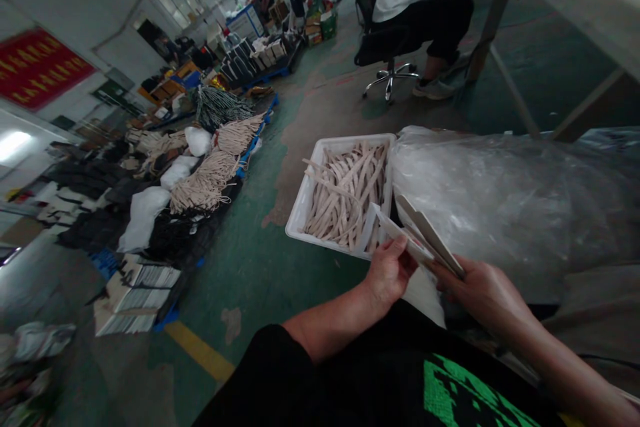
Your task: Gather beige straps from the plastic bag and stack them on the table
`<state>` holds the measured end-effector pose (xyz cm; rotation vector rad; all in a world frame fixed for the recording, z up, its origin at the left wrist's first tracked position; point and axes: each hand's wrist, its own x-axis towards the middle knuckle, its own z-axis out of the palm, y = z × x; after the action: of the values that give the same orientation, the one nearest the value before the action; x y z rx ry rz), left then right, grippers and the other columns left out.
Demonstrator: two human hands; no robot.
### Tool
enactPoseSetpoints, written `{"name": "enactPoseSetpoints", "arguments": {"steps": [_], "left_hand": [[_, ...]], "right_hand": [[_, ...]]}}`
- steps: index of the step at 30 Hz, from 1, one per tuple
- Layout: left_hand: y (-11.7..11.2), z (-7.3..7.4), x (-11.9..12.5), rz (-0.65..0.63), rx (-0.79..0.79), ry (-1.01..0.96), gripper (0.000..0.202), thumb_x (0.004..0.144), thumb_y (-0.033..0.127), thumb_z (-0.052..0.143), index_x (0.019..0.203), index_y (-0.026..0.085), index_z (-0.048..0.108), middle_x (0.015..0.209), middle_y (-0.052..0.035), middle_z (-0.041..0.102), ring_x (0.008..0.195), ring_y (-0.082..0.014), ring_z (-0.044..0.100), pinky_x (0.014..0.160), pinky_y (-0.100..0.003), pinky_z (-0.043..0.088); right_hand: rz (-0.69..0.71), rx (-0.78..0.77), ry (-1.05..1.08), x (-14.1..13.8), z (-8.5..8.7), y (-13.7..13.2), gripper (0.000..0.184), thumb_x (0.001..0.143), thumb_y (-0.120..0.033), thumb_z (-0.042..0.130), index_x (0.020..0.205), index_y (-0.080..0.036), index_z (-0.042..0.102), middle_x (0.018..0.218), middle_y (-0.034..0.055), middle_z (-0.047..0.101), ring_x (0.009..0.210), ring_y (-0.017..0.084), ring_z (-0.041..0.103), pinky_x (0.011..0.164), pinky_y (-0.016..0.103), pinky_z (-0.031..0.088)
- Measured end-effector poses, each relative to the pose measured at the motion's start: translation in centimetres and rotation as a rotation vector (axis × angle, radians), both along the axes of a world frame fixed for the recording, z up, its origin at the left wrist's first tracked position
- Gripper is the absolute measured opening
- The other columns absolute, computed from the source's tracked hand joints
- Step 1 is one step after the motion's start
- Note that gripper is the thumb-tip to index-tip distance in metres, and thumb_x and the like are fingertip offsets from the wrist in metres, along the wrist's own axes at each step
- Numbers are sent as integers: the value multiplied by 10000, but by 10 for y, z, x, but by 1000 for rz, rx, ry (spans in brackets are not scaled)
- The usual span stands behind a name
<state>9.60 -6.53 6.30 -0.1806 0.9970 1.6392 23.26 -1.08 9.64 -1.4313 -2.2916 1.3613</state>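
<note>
My left hand (pixel 391 275) is closed, its thumb pressing on the end of a pale beige strap (pixel 416 248). My right hand (pixel 477 290) grips the flat, folded lengths of beige strap just to the right, fingers wrapped around their lower part. The strap's upper ends fan out above both hands, beside the near right corner of a white plastic tray (pixel 300 208). Inside that tray lies a tangled heap of beige straps (pixel 345 197), one loose end sticking out over the left rim. My fingertips are partly hidden behind the strap.
A large clear plastic bag (pixel 490 207) bulges right of the tray. Beyond it, a person sits on a black swivel chair (pixel 383 40) by a table (pixel 580 0). Pallets at left carry bundled straps (pixel 205 180) and stacked goods (pixel 143 290). Green floor (pixel 255 233) lies between.
</note>
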Motion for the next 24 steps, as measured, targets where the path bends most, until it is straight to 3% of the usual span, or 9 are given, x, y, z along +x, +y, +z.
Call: {"name": "enactPoseSetpoints", "arguments": {"steps": [3, 7, 12, 17, 19, 24], "left_hand": [[-6, -1, 16, -43, 58, 5, 486, 489, 451, 969, 765, 157, 698, 767, -10, 673, 699, -113, 596, 683, -241, 465], [-11, -3, 24, -159, 56, 7, 447, 525, 459, 954, 733, 157, 698, 722, -23, 656, 667, -135, 570, 647, -269, 444], [-1, -7, 0, -6, -103, -9, 519, 441, 447, 984, 731, 137, 687, 732, -18, 671, 602, -82, 543, 586, -220, 410], [9, -6, -7, -9, -57, 39, 580, 372, 464, 996, 744, 131, 702, 751, -22, 689, 631, -94, 577, 609, -221, 431], [6, -5, 0, -9, -41, 76, 565, 378, 470, 992, 721, 133, 696, 742, -26, 684, 641, -104, 582, 632, -236, 439], [-8, -5, 16, -186, 38, 56, 454, 538, 478, 946, 746, 151, 709, 762, -42, 681, 692, -145, 595, 701, -296, 460]], "right_hand": [[-26, 35, -13, -4, -4, 1, 656, 800, -839, 427, 669, -235, 646, 506, 31, 653, 440, 205, 619, 443, 277, 378], [-47, 73, 15, 0, -10, 4, 635, 809, -814, 414, 626, -240, 613, 461, 26, 618, 438, 208, 610, 446, 280, 370], [-39, 5, -41, 8, -18, -1, 612, 805, -787, 416, 588, -246, 604, 431, 26, 587, 410, 199, 567, 460, 296, 382], [-61, -108, 27, 5, -23, -2, 600, 848, -756, 438, 767, -227, 707, 616, 48, 720, 532, 219, 675, 516, 291, 457], [-66, -93, 39, 1, -22, -1, 598, 849, -757, 443, 745, -226, 698, 602, 47, 712, 522, 213, 671, 511, 286, 453], [-90, 18, 54, -4, -17, 1, 631, 802, -818, 429, 653, -241, 634, 485, 26, 636, 433, 193, 600, 473, 284, 405]]}}
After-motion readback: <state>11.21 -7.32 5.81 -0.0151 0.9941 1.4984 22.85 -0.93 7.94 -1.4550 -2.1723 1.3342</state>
